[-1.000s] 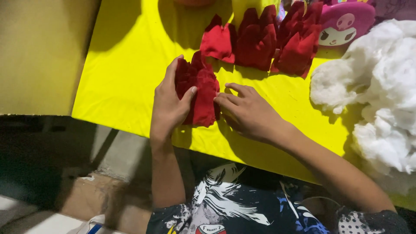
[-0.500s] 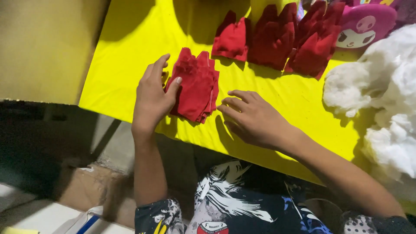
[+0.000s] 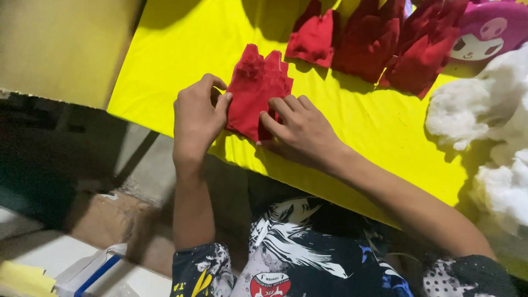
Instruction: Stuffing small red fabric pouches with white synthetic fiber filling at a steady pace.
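A: Left to right. What's on the yellow table (image 3: 181, 49)?

B: Near edge, left of centre: one red cloth piece (image 3: 257, 91), flat, jagged top edge pointing away from the person. Both hands are on it.

A: Left hand?

B: Left hand (image 3: 197, 115) sits at the piece's left edge. Fingers curled, thumb and fingertips pinching the cloth border. So it is grasping the cloth, not clenched empty.

A: Right hand?

B: Right hand (image 3: 301, 131) is at the lower right corner of the piece. Fingers stretched out flat, tips pressing on the cloth. Can't tell if the thumb grips underneath; it looks like pressing, not holding.

A: How will it handle?

B: My read: thin fabric, light, soft, floppy. It creases already in the middle. Not slippery, not fragile. It won't keep its shape if lifted by one point, so take it at two edges or corners, as the hands sit now. The points at the top will droop.

A: What's further right?

B: Along the far edge, a row of similar red cloth pieces (image 3: 374, 41), overlapping, well apart from the hands. Then a pink plush toy (image 3: 487, 30) at the far right corner. Below that, a heap of white stuffing (image 3: 484, 121) on the right edge, near the right forearm but not touching.
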